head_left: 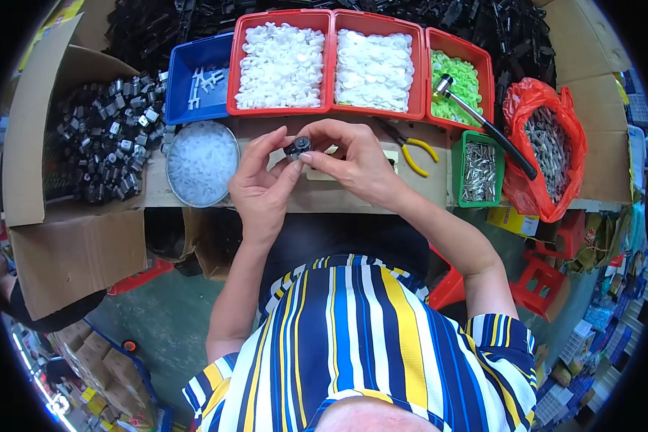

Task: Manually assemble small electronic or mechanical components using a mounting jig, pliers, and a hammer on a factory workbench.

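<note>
A large open brown cardboard box [65, 237] stands well left of the left hand [261, 189], holding dark metal parts. Right of the right hand [358, 167] slumps a red plastic bag [547, 147] (mouth open, grey pieces inside), a small yellow carton [513, 220] just below it.

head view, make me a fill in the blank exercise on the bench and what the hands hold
1. Both hands hold one small ____ part.
2. The hammer head rests in the bin of ____ pieces.
3. The pliers have ____ handles.
4. The round tin lies below the ____ bin.

Missing: black; green; yellow; blue
</note>
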Demonstrator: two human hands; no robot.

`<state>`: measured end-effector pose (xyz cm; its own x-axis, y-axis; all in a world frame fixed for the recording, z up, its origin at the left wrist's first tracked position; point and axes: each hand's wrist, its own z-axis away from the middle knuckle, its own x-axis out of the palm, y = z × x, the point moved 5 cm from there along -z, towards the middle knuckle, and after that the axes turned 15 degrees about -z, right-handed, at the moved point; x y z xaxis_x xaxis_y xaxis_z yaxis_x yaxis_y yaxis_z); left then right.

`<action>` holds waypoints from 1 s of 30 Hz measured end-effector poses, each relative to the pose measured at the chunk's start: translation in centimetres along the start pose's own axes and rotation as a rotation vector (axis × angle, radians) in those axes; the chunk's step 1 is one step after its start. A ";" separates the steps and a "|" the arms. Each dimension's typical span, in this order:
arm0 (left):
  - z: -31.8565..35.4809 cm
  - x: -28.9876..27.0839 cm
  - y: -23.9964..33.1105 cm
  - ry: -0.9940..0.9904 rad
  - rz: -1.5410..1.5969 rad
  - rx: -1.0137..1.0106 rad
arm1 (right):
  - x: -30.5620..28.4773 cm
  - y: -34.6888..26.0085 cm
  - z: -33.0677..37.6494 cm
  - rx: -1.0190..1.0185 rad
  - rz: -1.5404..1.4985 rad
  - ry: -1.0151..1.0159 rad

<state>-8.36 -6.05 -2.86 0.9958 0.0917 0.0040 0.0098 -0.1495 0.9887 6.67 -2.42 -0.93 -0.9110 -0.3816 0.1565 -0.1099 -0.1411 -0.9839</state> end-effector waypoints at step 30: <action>-0.5 1.3 -0.5 -0.131 -0.658 0.037 | -1.5 0.5 1.8 -0.294 0.687 -0.040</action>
<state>-7.13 -5.41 -3.27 0.7842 0.0551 -0.6181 0.6191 -0.1372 0.7732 8.70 -3.54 -1.46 -0.7984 -0.3293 -0.5041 0.3719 0.3886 -0.8430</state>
